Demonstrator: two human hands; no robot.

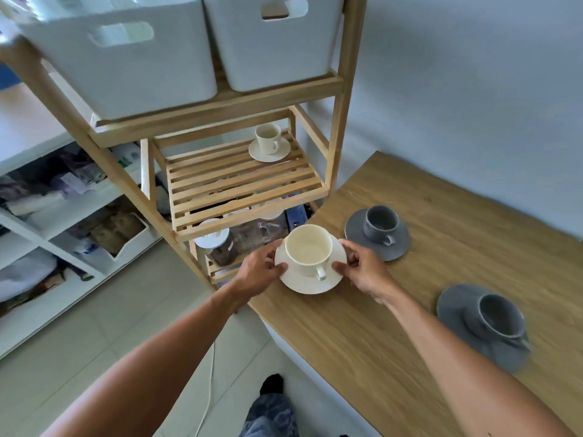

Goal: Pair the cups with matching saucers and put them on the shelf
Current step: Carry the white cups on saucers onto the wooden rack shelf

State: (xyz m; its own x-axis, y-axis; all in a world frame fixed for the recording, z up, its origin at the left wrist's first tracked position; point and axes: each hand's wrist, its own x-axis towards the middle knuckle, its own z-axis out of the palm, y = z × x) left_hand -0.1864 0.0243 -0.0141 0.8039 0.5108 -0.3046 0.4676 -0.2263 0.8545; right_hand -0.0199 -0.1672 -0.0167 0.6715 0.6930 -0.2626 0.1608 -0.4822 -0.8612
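Note:
A cream cup (308, 249) stands on a cream saucer (310, 283) at the near-left corner of the wooden table (362, 326). My left hand (262, 271) grips the saucer's left rim and my right hand (362, 269) grips its right rim. Another cream cup (268, 138) on its cream saucer (269, 153) sits at the back right of the slatted wooden shelf (239, 184). Two grey cups rest on grey saucers on the table: one pair (380, 223) just right of my hands, the other (498, 315) nearer, at the right.
Two white bins (126, 77) fill the shelf unit's upper level. Glass jars (220, 244) stand on the level below the slatted shelf. A white storage unit (47, 216) with clutter stands at the left. The shelf's wooden post (344, 121) rises beside the table.

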